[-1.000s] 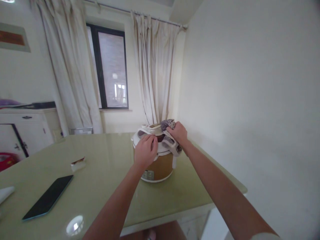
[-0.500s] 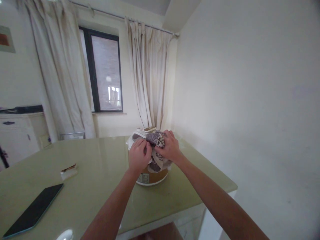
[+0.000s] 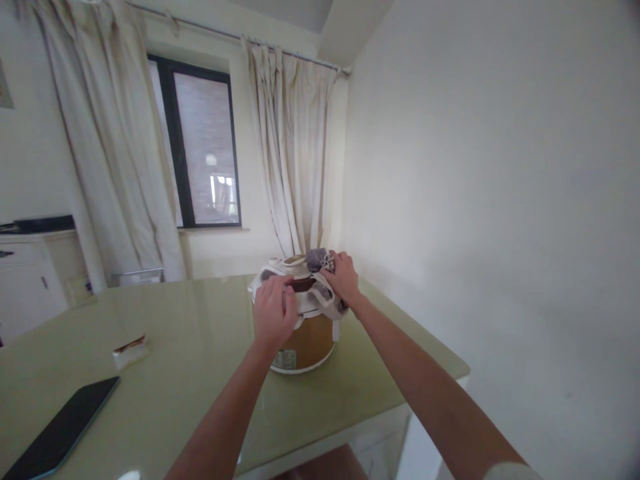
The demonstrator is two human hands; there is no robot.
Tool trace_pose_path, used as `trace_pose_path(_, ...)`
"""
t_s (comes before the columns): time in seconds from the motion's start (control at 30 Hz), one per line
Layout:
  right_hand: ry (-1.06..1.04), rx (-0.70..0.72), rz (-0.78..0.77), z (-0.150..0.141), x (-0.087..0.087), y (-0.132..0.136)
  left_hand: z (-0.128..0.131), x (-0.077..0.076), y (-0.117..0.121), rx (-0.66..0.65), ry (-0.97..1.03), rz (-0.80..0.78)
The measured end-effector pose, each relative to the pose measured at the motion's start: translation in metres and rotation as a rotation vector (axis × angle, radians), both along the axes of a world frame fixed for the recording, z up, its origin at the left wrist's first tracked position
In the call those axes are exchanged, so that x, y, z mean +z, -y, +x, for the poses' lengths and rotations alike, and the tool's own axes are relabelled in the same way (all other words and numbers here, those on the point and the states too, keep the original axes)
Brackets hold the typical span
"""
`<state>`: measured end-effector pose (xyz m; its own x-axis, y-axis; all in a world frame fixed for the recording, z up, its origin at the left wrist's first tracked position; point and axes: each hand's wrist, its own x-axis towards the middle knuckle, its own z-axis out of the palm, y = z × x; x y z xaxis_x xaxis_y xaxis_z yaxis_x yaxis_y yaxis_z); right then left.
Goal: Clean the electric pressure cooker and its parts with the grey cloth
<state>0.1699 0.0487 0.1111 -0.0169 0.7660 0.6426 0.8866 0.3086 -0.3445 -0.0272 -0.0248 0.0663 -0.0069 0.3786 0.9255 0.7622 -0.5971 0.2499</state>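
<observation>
An electric cooker (image 3: 315,340) with a white lid (image 3: 265,273) and an orange-brown body stands upright on the table. My right hand (image 3: 344,277) is closed around a bunched grey-and-white patterned cloth (image 3: 320,259) at the right side of the lid. Part of that cloth hangs over the cooker's front right edge. My left hand (image 3: 274,310) rests against the lid's front left, thumb apart from the fingers, holding nothing that I can see. A dark reddish-brown strip (image 3: 301,285) shows on the lid between my hands.
The cooker stands on a glossy green table (image 3: 200,347) close to the right wall. A dark tablet-like slab (image 3: 65,427) lies at the near left. Beyond it is a small white packet (image 3: 130,351). A stool-like brown seat (image 3: 325,463) shows below the table's front edge.
My right hand has drawn the cloth to the right and slightly up, uncovering the lid's middle and cooker's front. My left hand has shifted slightly left, off the cloth. The view has turned slightly right.
</observation>
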Motion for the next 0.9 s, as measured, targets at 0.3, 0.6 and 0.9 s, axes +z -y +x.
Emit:
trace_pose_path(0.3, -0.217, 0.187, 0.320, -0.038, -0.163, 0.079, -0.002, 0.003, 0.002, -0.013, -0.186, -0.057)
trace_pose_path(0.6, -0.016, 0.446, 0.305, 0.011, -0.186, 0.090, -0.001, 0.001, -0.006, 0.017, -0.208, -0.113)
trace_pose_path(0.9, -0.756, 0.131, 0.267, 0.004, -0.095, 0.030, -0.001, 0.000, -0.008, 0.006, -0.181, -0.129)
